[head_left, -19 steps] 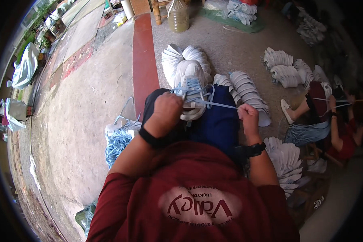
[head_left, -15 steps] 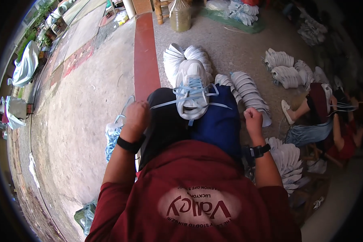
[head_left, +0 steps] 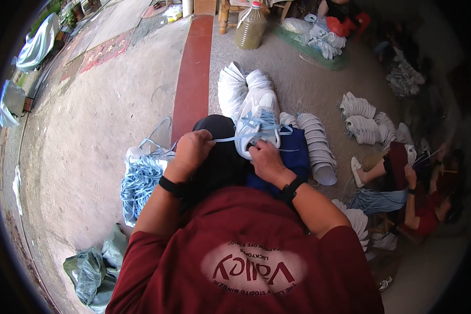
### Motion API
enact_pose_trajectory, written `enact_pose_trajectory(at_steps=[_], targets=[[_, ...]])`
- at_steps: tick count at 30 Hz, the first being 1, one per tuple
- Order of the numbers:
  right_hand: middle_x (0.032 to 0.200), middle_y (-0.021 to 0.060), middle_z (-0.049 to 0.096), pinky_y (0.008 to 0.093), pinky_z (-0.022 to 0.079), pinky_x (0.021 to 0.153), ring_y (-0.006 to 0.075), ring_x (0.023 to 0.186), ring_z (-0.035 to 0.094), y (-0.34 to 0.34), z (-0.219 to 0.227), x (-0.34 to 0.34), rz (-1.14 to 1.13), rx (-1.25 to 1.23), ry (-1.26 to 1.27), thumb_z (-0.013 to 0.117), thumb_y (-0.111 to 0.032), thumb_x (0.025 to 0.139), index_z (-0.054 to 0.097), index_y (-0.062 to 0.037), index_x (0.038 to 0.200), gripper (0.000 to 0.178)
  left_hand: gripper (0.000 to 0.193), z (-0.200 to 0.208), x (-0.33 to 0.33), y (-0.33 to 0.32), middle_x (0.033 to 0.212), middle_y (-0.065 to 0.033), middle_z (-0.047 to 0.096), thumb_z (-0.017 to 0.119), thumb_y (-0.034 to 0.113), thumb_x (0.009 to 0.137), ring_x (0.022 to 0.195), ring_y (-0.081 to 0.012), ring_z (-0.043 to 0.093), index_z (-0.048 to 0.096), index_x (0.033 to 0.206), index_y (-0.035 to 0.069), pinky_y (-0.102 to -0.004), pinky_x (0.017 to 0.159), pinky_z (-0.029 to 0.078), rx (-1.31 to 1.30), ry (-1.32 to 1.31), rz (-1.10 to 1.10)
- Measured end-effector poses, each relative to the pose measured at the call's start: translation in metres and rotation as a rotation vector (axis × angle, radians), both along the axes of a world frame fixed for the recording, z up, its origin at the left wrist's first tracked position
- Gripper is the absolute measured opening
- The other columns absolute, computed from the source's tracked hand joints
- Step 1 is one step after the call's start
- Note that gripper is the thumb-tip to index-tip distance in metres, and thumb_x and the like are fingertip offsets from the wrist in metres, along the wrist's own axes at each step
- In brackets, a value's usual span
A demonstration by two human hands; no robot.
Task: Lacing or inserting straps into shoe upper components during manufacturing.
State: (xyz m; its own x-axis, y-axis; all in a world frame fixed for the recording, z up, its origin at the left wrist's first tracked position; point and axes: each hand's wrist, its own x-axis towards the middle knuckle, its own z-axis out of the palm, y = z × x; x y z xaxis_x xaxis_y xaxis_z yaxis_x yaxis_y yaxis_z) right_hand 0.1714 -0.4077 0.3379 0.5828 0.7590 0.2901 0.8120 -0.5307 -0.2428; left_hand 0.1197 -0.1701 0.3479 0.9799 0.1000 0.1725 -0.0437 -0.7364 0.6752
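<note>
A white sneaker [head_left: 265, 102] with light-blue laces rests on my lap, toe pointing away from me. My left hand [head_left: 193, 150] is closed on a light-blue shoelace [head_left: 225, 139], which runs taut from the sneaker's left side. At the heel end, my right hand [head_left: 268, 161] grips the sneaker by its opening; its fingertips are partly hidden inside the collar. The laces lie crossed over the tongue, and one loose end sticks out past the right side. Under the sneaker is a dark-blue cloth [head_left: 298, 152] over my right thigh.
Left of my knee hangs a bundle of blue laces [head_left: 138, 183]. Stacked white shoe uppers [head_left: 231, 89] stand beyond the sneaker, with another row [head_left: 319, 146] to the right. A large plastic jug [head_left: 250, 29] is ahead. A co-worker [head_left: 426, 206] sits at right, near a green bag's opposite side.
My right hand has come in from the right onto the sneaker's opening. My left hand has moved inward and now draws a lace leftward. The whole view has shifted slightly.
</note>
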Motion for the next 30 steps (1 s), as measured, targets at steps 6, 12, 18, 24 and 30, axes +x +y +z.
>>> enact_pose_trajectory(at_steps=[6,12,18,24,30], targets=[[0.092,0.0071,0.063,0.0266,0.048,0.079,0.0135,0.087,0.060,-0.056,0.045,0.006,-0.283,1.042,0.902,0.061,0.008,0.071,0.056,0.0027,0.102,0.032,0.009,-0.003,0.008,0.011,0.071,-0.0151,0.062,0.064,0.003,0.075,0.064,-0.0217,0.062,0.061,0.081,-0.002,-0.0297,0.061,0.048,-0.272,-0.101,-0.008],[0.082,0.0186,0.060,0.0356,0.047,0.068,0.0334,0.080,0.061,-0.033,0.048,-0.007,-0.099,0.337,0.434,0.063,0.003,0.067,0.056,-0.0016,0.088,0.022,0.008,0.002,0.024,-0.013,0.068,-0.0122,0.061,0.063,0.003,0.075,0.060,-0.0166,0.057,0.061,0.082,-0.001,-0.0278,0.059,0.046,-0.300,-0.125,-0.189],[0.076,0.0204,0.060,0.0440,0.047,0.066,0.0369,0.074,0.060,0.002,0.005,-0.006,-0.030,-0.131,0.029,0.059,-0.001,0.067,0.052,-0.0024,0.086,0.021,0.008,0.001,0.021,-0.010,0.067,-0.0110,0.060,0.063,0.003,0.076,0.060,-0.0153,0.057,0.061,0.082,-0.001,-0.0273,0.059,0.046,-0.332,-0.051,-0.185],[0.073,0.0196,0.062,0.0387,0.048,0.066,0.0303,0.074,0.063,-0.017,0.016,0.029,-0.126,0.092,0.266,0.066,-0.004,0.066,0.060,-0.0022,0.090,0.025,0.006,0.004,0.016,0.006,0.072,-0.0059,0.062,0.061,0.004,0.080,0.064,-0.0117,0.056,0.062,0.082,-0.001,-0.0244,0.062,0.046,-0.549,0.040,-0.159],[0.100,0.0217,0.063,0.0360,0.047,0.089,0.0288,0.093,0.063,-0.063,0.057,0.050,-0.330,0.896,1.024,0.061,0.002,0.063,0.054,0.0112,0.109,0.047,0.012,0.015,0.050,0.007,0.075,0.0005,0.058,0.059,0.011,0.085,0.063,-0.0087,0.052,0.059,0.093,0.002,-0.0225,0.062,0.045,-1.744,0.130,-0.009]])
